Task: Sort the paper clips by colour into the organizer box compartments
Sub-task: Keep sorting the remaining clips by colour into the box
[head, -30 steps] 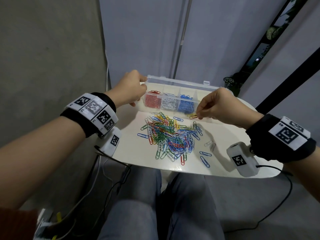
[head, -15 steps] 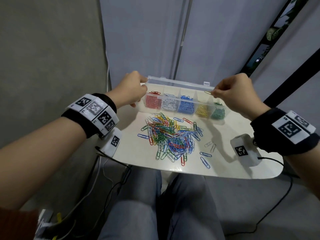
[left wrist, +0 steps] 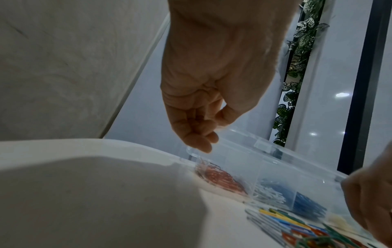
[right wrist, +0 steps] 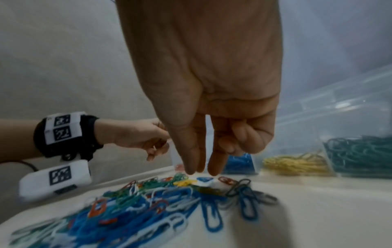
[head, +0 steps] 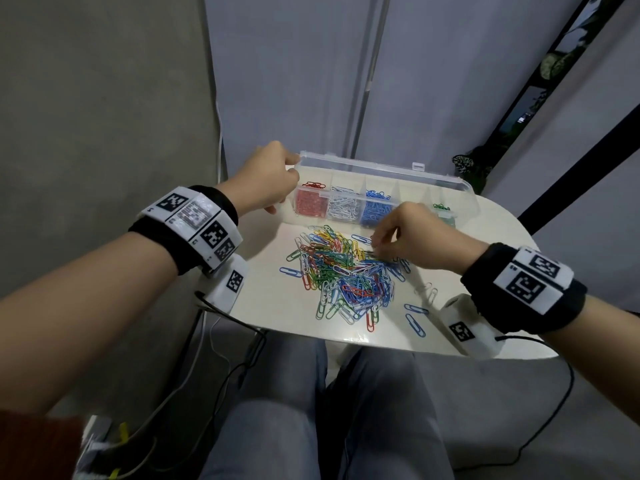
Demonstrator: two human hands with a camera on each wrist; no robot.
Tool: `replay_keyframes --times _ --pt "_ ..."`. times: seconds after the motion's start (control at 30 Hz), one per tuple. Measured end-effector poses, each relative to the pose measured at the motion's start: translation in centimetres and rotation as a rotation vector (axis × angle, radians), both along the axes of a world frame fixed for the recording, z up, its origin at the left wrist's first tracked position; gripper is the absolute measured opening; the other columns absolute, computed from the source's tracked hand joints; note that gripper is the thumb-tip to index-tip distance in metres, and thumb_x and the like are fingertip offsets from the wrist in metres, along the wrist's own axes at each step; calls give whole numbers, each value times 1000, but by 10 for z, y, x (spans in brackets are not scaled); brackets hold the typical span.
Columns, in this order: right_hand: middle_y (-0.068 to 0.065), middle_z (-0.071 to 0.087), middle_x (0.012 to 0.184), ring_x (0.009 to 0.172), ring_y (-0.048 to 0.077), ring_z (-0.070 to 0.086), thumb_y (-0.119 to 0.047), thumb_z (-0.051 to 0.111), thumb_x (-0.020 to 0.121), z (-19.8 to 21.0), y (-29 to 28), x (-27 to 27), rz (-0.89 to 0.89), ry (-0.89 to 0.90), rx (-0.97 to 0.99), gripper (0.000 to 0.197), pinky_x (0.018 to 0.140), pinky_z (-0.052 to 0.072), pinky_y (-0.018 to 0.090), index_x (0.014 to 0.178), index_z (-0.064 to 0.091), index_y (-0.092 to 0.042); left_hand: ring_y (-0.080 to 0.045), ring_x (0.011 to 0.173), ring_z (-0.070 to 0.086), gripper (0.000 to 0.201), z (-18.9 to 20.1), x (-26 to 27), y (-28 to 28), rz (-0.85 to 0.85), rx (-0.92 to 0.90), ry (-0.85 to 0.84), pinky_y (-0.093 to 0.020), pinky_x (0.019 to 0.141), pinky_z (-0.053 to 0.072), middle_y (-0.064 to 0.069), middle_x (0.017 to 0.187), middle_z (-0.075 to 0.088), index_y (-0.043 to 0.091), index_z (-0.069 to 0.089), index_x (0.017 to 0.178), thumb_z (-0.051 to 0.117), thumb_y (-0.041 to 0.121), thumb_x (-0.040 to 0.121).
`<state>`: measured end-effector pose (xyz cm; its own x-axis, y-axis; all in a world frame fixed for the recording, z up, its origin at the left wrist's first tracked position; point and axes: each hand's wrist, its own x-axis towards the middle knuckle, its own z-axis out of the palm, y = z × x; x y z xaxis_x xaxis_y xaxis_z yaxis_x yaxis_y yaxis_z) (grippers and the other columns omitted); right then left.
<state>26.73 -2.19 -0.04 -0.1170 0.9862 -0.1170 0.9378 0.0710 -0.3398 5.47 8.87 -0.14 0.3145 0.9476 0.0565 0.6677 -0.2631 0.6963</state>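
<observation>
The clear organizer box [head: 381, 174] stands open at the table's far edge, with red [head: 310, 206], white [head: 344, 209], blue [head: 375, 211] and green [head: 445, 214] clips in separate compartments. Yellow clips [right wrist: 297, 166] fill the compartment beside the green ones [right wrist: 360, 156]. My left hand [head: 273, 178] grips the box's left end, fingers curled at its corner [left wrist: 203, 130]. A mixed pile of paper clips [head: 343, 275] lies in the middle. My right hand [right wrist: 201, 173] hangs over the pile's far right edge, thumb and two fingers pointing straight down just above the clips, holding nothing.
Stray blue clips [head: 415, 322] and white clips [head: 429, 292] lie right of the pile, one blue clip [head: 290, 271] left of it. The white table [head: 263, 299] is small, its rounded front edge near my knees. Cables hang below. A plant [head: 467, 166] stands behind the box.
My right hand carried a yellow clip from the pile to the box's right end, then came back down to the pile without it. The left hand has stayed on the box.
</observation>
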Motion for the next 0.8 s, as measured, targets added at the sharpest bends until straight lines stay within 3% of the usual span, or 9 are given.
replay_keyframes --times 0.07,0.13,0.23,0.3,0.4,0.5,0.6,0.67,0.8 --pt "3 71 78 70 15 64 -15 79 77 -5 2 -2 -27 -55 -47 9 65 52 25 81 75 -9 -16 53 53 47 -1 0 0 -3 -1 0 -34 49 56 -20 109 64 4 45 142 42 8 95" --pt "5 70 77 69 19 64 -11 78 78 -7 3 -4 -72 -89 -94 7 65 55 29 80 73 -7 -16 54 54 47 -2 1 2 2 -9 -3 -32 46 55 -13 94 60 5 45 142 43 8 95" --pt "6 68 73 58 11 57 -9 77 78 -4 2 -4 -89 -77 -118 7 52 45 20 75 71 -7 -16 54 54 47 -2 0 2 7 -18 -3 -31 46 55 -6 84 54 6 46 142 43 8 95" --pt "4 64 68 54 7 51 -6 77 77 -1 2 -1 -103 -44 -117 9 49 40 18 72 69 -8 -16 53 54 47 -1 0 1 3 -17 -6 -35 48 57 -5 82 54 5 46 142 42 8 95" --pt "2 61 59 42 1 47 3 73 76 5 0 4 -149 135 -102 9 43 38 14 71 69 -4 -17 53 54 47 -1 0 0 0 -18 -12 -39 52 58 -7 84 54 4 47 141 42 8 94" --pt "0 61 55 37 0 44 4 71 78 14 -2 10 -173 272 -115 8 40 36 14 74 71 -2 -16 51 53 47 -1 0 0 2 -17 -14 -36 49 57 -6 81 52 5 47 141 42 8 94" --pt "-1 64 57 40 2 43 -4 76 77 20 -3 13 -149 221 -203 5 41 37 19 75 75 -9 -16 49 52 48 0 1 0 6 -22 -6 -35 49 57 -7 83 52 5 46 142 42 7 95" --pt "-4 64 56 40 1 46 -8 78 76 18 -1 12 -164 163 -180 4 42 37 15 75 75 -10 -16 50 53 48 0 1 -1 7 -20 -6 -34 48 56 -6 81 53 4 46 142 42 7 94" --pt "-2 63 58 50 7 51 -27 81 75 4 -1 3 -162 -42 -106 20 47 36 19 66 70 -13 -18 54 56 47 -1 1 0 2 -16 1 -33 46 56 -9 92 57 4 46 142 42 7 95"
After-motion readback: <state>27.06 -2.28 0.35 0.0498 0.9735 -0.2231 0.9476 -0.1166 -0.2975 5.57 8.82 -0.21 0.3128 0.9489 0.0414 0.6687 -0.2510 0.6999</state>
